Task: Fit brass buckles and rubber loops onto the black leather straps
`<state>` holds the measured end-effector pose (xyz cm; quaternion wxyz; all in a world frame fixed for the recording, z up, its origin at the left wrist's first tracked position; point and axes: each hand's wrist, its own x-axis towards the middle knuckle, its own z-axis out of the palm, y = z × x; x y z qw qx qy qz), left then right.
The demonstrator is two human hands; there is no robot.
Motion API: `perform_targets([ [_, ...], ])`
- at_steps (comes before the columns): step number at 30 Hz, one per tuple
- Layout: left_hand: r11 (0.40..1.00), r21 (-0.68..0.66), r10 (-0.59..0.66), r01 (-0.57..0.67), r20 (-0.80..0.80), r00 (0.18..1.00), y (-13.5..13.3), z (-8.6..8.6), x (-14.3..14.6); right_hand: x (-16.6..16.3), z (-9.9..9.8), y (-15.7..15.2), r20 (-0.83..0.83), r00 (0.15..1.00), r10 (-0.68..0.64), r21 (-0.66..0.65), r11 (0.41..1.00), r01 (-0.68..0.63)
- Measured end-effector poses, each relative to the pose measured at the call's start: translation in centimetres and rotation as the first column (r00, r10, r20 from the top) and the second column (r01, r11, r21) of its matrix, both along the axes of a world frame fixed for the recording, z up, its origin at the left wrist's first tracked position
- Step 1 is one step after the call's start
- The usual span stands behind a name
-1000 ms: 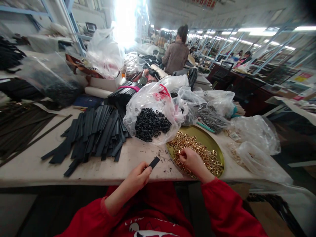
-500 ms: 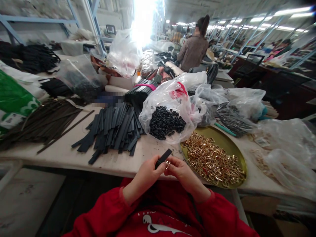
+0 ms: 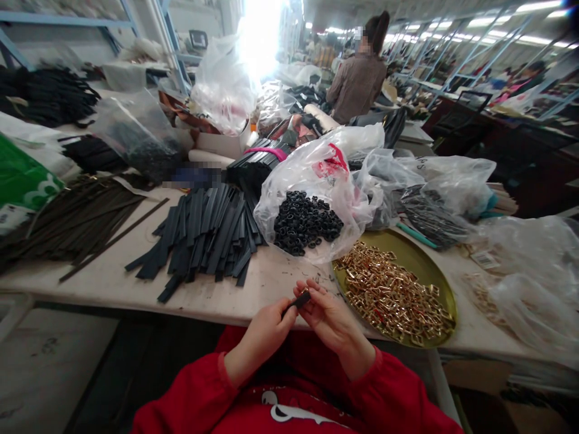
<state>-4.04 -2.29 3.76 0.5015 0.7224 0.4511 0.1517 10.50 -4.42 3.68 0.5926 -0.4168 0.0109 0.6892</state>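
A short black strap is pinched between the thumb and fingers of my left hand, just over the table's front edge. My right hand is turned partly palm up at the strap's far end, its thumb and fingers closed there. A small glint of a gold buckle shows between those fingertips, mostly hidden. Beyond my hands lies a fanned pile of black straps. An open plastic bag holds small black loops. To the right, a round gold tray carries a heap of gold buckles.
Dark brown strips lie at the left beside a green bag. More clear plastic bags sit at the right, near a teal-handled tool. A person stands behind the cluttered table.
My right hand has turned more palm up, and its outer fingers have opened out. The strap has tilted lower, and the buckle, plainer before, is now mostly covered at its end.
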Motion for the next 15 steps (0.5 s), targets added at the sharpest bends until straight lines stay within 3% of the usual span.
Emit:
perform_targets([
  [6,0.999,0.031,-0.031,0.033,-0.084,0.996,-0.3,0.5,-1.2,0.2,0.2,-0.3,-0.040,0.996,-0.075,-0.111,0.991,0.070],
  [15,0.998,0.041,-0.055,0.057,-0.055,0.997,-0.8,0.3,-0.5,-0.8,-0.6,-1.2,0.063,0.993,-0.101,0.013,0.995,0.100],
])
